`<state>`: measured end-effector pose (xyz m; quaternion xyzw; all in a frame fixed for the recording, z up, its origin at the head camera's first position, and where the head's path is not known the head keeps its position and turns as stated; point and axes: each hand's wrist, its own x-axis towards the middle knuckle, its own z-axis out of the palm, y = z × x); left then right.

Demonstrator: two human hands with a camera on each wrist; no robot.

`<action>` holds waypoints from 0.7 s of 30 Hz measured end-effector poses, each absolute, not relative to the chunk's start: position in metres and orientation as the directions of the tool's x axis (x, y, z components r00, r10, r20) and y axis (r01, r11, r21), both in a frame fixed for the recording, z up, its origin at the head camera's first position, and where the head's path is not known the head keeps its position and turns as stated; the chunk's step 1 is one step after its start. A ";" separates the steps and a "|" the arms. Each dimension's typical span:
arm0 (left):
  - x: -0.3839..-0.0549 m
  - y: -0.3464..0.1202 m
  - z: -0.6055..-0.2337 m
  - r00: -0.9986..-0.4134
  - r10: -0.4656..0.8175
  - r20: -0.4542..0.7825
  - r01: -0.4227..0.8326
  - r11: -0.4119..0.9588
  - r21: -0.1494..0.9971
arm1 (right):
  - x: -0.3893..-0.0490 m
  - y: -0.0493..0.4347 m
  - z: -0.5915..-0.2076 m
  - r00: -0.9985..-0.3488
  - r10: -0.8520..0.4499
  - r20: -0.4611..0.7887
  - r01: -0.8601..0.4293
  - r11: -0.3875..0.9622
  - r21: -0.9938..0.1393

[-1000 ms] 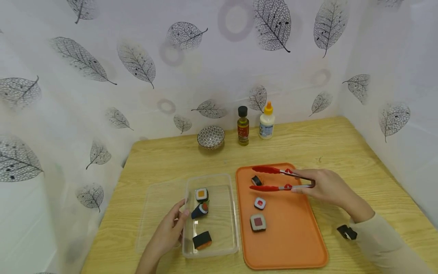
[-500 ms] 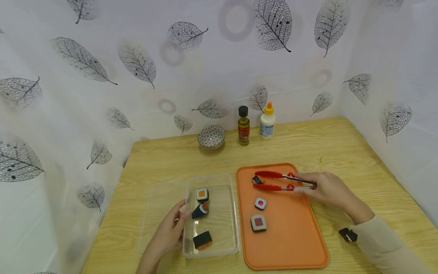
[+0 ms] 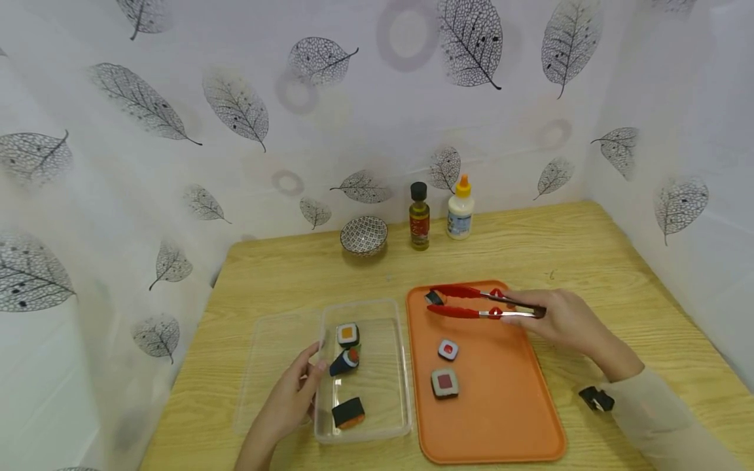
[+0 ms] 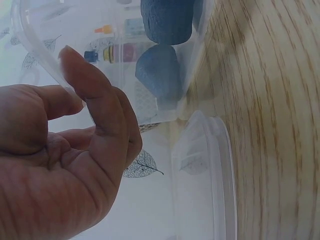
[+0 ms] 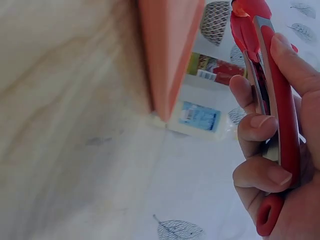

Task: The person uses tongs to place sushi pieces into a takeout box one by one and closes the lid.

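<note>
My right hand grips a pair of red-tipped tongs over the far end of the orange tray. A small black-wrapped sushi piece is between the tong tips, partly covered by the upper one. Closer to me on the tray lie a small roll with a red centre and a larger one. My left hand pinches the near-left rim of a clear plastic box between thumb and fingers. Inside the box are an orange-centred roll, a cone-shaped hand roll and a black-banded piece.
A clear lid lies left of the box, partly behind my left hand. Along the back stand a patterned bowl, a dark-capped bottle and a white bottle with an orange tip. A small black object sits beside my right sleeve.
The tongs came in around the black-wrapped piece, and both then shifted slightly up and left over the tray. My left hand and the box stayed where they were.
</note>
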<state>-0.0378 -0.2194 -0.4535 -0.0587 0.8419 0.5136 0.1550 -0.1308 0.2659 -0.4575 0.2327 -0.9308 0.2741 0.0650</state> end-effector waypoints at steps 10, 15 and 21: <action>-0.039 -0.221 -0.455 -0.942 0.058 -0.329 -0.268 0.458 0.848 | -0.141 0.237 -0.426 -0.807 -0.491 0.330 -0.591 0.670 -0.449; -0.039 -0.221 -0.455 -0.941 0.058 -0.332 -0.270 0.459 0.846 | -0.148 0.219 -0.415 -0.772 -0.545 0.327 -0.635 0.655 -0.410; -0.039 -0.221 -0.454 -0.941 0.062 -0.334 -0.271 0.458 0.847 | -0.154 0.194 -0.405 -0.707 -0.625 0.332 -0.707 0.626 -0.328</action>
